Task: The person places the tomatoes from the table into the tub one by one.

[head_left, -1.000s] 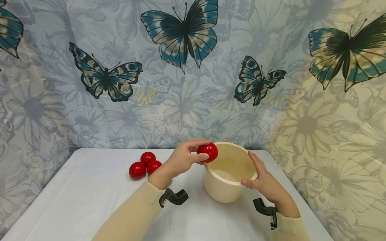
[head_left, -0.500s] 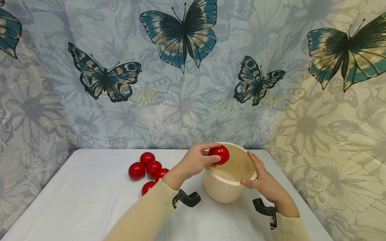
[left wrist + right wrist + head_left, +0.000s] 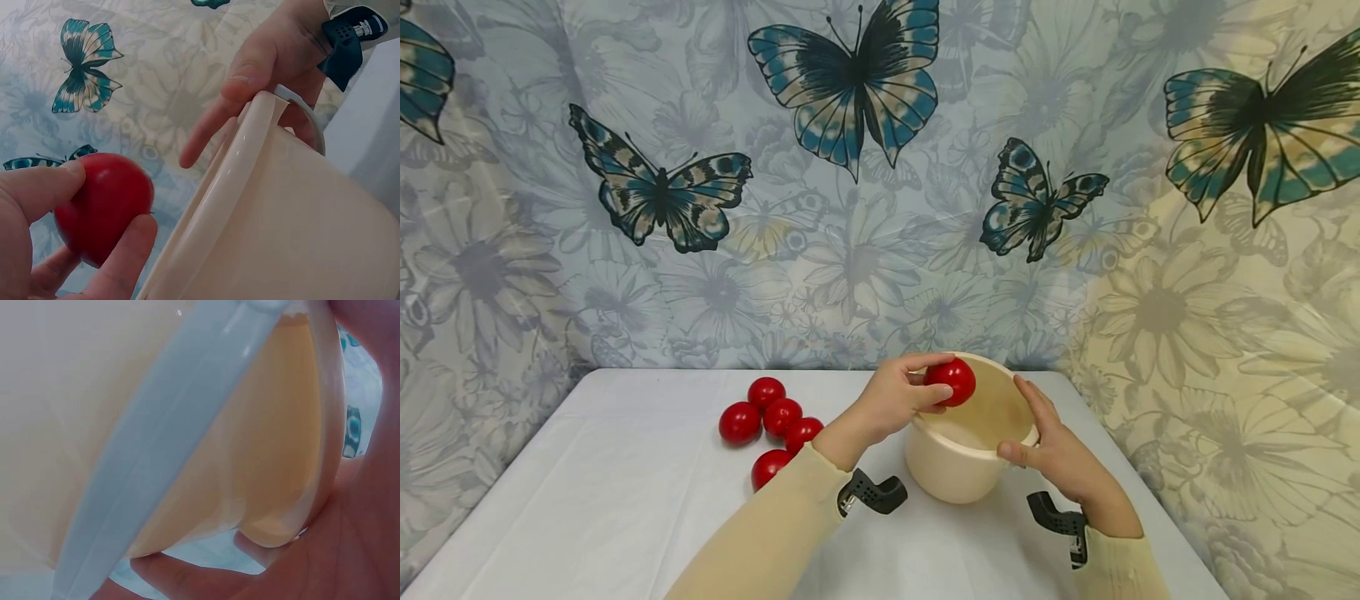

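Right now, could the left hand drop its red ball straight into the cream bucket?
Probably yes. The left hand pinches the red ball just over the rim of the cream bucket, whose mouth is open with nothing across it. The right hand holds the far rim, off to the side.

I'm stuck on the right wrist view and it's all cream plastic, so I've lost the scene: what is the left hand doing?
Observer: The left hand holds a red ball over the near-left rim of the cream bucket.
Operator: Has any ball gone into the bucket?
Observer: The part of the inside that the head view shows holds none; the bottom is partly hidden.
Operator: Where are the other balls?
Observer: Four loose red balls lie on the white table, left of the bucket.
Operator: And my hand?
Observer: The right hand grips the bucket's right rim, thumb on the near side, fingers along the edge.
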`<move>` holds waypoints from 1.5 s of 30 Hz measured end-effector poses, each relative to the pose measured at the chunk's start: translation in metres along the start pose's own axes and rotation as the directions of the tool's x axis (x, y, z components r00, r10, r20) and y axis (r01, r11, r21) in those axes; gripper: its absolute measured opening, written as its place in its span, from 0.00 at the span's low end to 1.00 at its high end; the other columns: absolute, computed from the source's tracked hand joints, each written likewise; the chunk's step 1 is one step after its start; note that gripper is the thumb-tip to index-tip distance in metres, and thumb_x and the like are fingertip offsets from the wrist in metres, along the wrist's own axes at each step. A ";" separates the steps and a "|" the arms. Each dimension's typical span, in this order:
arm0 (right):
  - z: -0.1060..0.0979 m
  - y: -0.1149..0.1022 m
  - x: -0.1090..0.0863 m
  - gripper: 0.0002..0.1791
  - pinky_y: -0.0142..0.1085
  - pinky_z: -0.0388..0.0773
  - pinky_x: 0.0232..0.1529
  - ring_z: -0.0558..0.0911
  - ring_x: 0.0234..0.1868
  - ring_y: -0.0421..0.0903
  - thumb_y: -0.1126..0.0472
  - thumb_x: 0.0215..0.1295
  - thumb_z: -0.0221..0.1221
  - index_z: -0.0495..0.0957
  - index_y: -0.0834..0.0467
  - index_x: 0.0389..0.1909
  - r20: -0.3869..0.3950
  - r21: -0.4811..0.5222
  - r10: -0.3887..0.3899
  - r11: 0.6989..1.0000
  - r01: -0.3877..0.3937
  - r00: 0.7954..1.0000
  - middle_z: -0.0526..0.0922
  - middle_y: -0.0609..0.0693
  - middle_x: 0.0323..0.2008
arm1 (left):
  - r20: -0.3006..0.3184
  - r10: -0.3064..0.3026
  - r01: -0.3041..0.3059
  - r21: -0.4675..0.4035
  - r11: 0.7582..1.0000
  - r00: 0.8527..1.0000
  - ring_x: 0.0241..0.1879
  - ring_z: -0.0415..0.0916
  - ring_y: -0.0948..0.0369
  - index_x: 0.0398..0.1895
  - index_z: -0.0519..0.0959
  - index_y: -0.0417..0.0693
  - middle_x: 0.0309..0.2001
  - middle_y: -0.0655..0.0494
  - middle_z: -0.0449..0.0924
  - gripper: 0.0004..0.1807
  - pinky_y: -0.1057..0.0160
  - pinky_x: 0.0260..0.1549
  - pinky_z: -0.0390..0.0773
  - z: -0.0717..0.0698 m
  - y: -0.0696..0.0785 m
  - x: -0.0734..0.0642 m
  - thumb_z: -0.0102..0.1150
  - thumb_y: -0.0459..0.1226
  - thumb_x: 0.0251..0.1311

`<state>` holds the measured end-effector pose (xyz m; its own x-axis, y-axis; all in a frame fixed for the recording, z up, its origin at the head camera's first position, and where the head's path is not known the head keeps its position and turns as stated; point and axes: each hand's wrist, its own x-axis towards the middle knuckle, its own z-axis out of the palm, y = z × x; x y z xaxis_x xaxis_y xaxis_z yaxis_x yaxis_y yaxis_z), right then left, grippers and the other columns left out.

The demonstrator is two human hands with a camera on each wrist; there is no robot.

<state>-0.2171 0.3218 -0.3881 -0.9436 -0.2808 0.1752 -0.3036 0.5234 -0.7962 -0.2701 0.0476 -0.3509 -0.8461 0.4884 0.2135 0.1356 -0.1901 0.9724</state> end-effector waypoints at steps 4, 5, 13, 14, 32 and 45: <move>0.000 -0.001 0.000 0.58 0.63 0.66 0.61 0.50 0.71 0.73 0.56 0.62 0.69 0.37 0.53 0.81 -0.003 0.001 -0.005 1.000 0.005 1.000 0.35 0.63 0.77 | 0.019 0.001 0.001 -0.091 0.996 1.000 0.62 0.72 0.49 0.66 0.75 0.40 0.66 0.47 0.71 0.28 0.51 0.45 0.83 -0.001 -0.002 0.000 0.63 0.23 0.61; 0.000 -0.001 0.000 0.58 0.63 0.66 0.60 0.50 0.71 0.73 0.56 0.62 0.69 0.37 0.53 0.81 -0.003 0.000 -0.005 1.000 0.005 1.000 0.35 0.63 0.77 | 0.022 0.001 0.001 -0.110 0.994 1.000 0.65 0.68 0.48 0.66 0.74 0.39 0.68 0.48 0.69 0.28 0.51 0.46 0.82 -0.002 -0.003 0.000 0.62 0.22 0.61; 0.000 -0.002 0.000 0.58 0.56 0.71 0.58 0.52 0.70 0.73 0.56 0.62 0.69 0.36 0.50 0.81 0.007 0.035 0.019 0.999 -0.019 1.000 0.34 0.63 0.77 | 0.053 0.003 0.005 -0.158 0.987 0.999 0.72 0.54 0.47 0.68 0.72 0.38 0.74 0.54 0.58 0.30 0.52 0.51 0.80 -0.006 -0.006 -0.002 0.62 0.22 0.60; 0.000 -0.002 0.000 0.58 0.55 0.72 0.58 0.52 0.71 0.72 0.56 0.62 0.69 0.36 0.50 0.81 0.009 0.041 0.019 0.999 -0.019 1.000 0.34 0.63 0.77 | 0.051 0.004 0.005 -0.165 0.986 0.999 0.72 0.54 0.47 0.67 0.72 0.37 0.74 0.54 0.58 0.30 0.52 0.51 0.80 -0.006 -0.007 -0.003 0.62 0.22 0.60; 0.002 -0.001 0.000 0.59 0.55 0.71 0.59 0.51 0.71 0.71 0.55 0.62 0.70 0.36 0.52 0.81 0.014 0.065 0.014 0.998 -0.015 1.000 0.34 0.63 0.77 | 0.031 0.020 -0.013 -0.198 0.980 0.999 0.71 0.57 0.47 0.68 0.71 0.37 0.75 0.54 0.58 0.29 0.50 0.52 0.79 -0.009 -0.007 -0.021 0.62 0.25 0.63; 0.001 0.001 0.001 0.59 0.47 0.73 0.57 0.51 0.71 0.70 0.57 0.62 0.69 0.36 0.51 0.81 0.012 0.073 0.024 0.997 -0.025 1.000 0.34 0.62 0.77 | 0.070 0.070 -0.082 0.178 0.981 0.995 0.74 0.50 0.58 0.68 0.74 0.50 0.75 0.64 0.56 0.31 0.48 0.59 0.73 -0.051 0.005 -0.080 0.69 0.34 0.61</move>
<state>-0.2182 0.3216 -0.3889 -0.9489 -0.2781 0.1490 -0.2697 0.4703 -0.8403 -0.2278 -0.0359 -0.3675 -0.7966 0.5318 0.2875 0.2941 -0.0747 0.9529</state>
